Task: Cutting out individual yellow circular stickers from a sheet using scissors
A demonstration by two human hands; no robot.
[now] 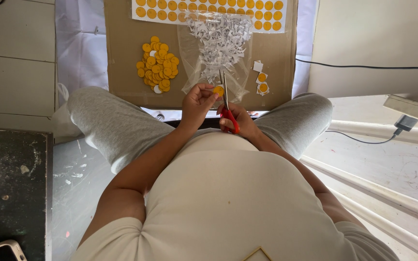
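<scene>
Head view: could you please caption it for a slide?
Left hand holds a yellow disc; right hand cuts it with scissors.

Single head-worn view, looking steeply down, close over lap and cardboard sheet [126, 58]

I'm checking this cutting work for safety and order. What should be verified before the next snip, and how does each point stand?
1. Left hand grips the yellow disc: ok.
2. Right hand in the scissors' red handles: ok.
3. Blades point away from the body: ok.
4. Fingers clear of the blades: cannot tell, they sit very close.
5. Scraps gathered on the plastic sheet: ok.
6. Cut discs piled on the cardboard: ok.
</scene>
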